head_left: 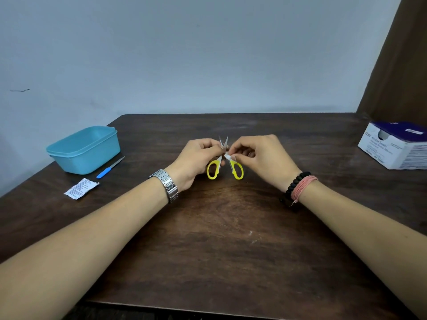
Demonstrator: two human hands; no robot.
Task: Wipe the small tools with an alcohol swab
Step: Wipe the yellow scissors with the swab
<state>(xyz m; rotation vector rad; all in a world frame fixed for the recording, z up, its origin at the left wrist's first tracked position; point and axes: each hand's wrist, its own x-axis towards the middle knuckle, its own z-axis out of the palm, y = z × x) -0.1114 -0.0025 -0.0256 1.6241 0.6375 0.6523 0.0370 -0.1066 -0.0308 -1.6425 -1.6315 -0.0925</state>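
We have the small yellow-handled scissors with steel blades (225, 166) lifted just above the middle of the dark wooden worktop (231, 227), blades parted and pointing away from us, loops hanging toward us. Our left hand (196, 161) grips them around the pivot and the left handle, fingers curled round the metal. Our right hand (258, 155) pinches the small white folded alcohol swab (228, 156) between thumb and fingertips and presses it against the right arm of the scissors, just below the pivot where steel meets yellow plastic.

We judge this to be the wiping of the scissors, somewhere in the middle of it. To do it well, we should keep the left hand steady and let the swab do the travelling, drawing it from the pivot outward to the tip so that our fingertips never run toward the edge. Each blade needs both faces, and the joint deserves a slow pass, since grime tends to collect there. The handles can follow with a fresh fold of the swab.

A slim blue-handled nail file (110, 167) lies on the worktop just beside the open light-blue plastic container (84, 150), with a torn white printed swab packet (80, 188) nearer us. The white and purple cardboard box of alcohol swabs (396, 144) sits at the far right.
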